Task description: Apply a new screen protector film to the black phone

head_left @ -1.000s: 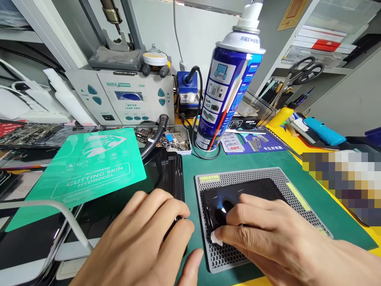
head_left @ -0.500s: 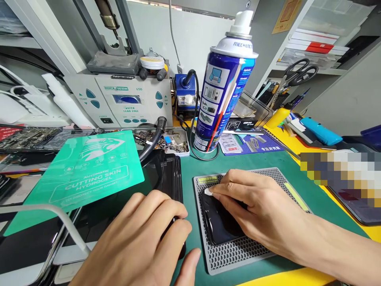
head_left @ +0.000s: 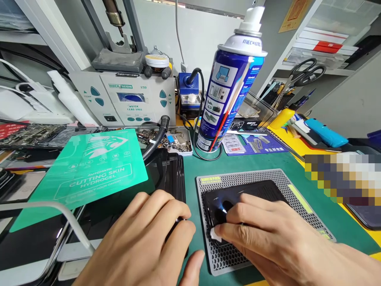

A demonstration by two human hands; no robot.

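Observation:
A glossy black phone (head_left: 248, 190) lies flat on a grey honeycomb-patterned anti-slip pad (head_left: 205, 198). My right hand (head_left: 268, 234) pinches a small white wipe (head_left: 215, 235) and presses it on the phone's near left corner. The hand covers much of the phone's near side. To the left, my left hand (head_left: 145, 242) rests over the edge of a stack of dark glossy devices (head_left: 175, 171). Its fingers are bent but apart, with the thumb spread away. What lies under that palm is hidden.
A blue spray can (head_left: 229, 91) stands behind the pad, with a hot-air station (head_left: 131, 97) at back left. A green hydrogel film sheet (head_left: 89, 171) covers devices at left. A green mat (head_left: 253, 161) lies under the pad. Scissors (head_left: 309, 73) stand at back right.
My right hand has moved the white wipe from the phone's far left corner down to its near left corner, uncovering the far side. The left hand stays over the dark stack.

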